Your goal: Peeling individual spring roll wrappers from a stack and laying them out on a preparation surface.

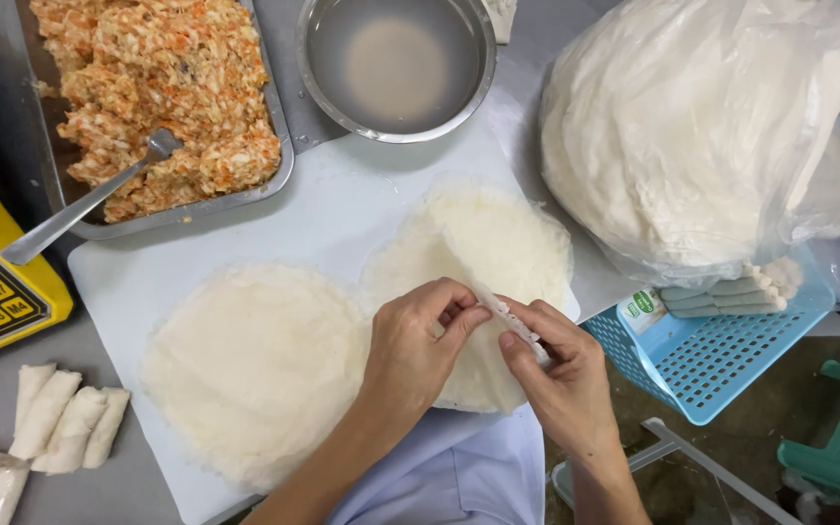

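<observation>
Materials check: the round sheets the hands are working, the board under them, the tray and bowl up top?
Round sheets: thin, translucent off-white with a lacy net texture, likely rice paper; the left hand and right hand pinch one sheet's edge.
Board: matte white, probably plastic.
Tray and bowl: grey, reflective rims, seemingly stainless steel.

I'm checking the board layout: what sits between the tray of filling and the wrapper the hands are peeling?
Head view: only bare white cutting board lies between the filling tray and the wrapper pinched by left hand and right hand.
</observation>
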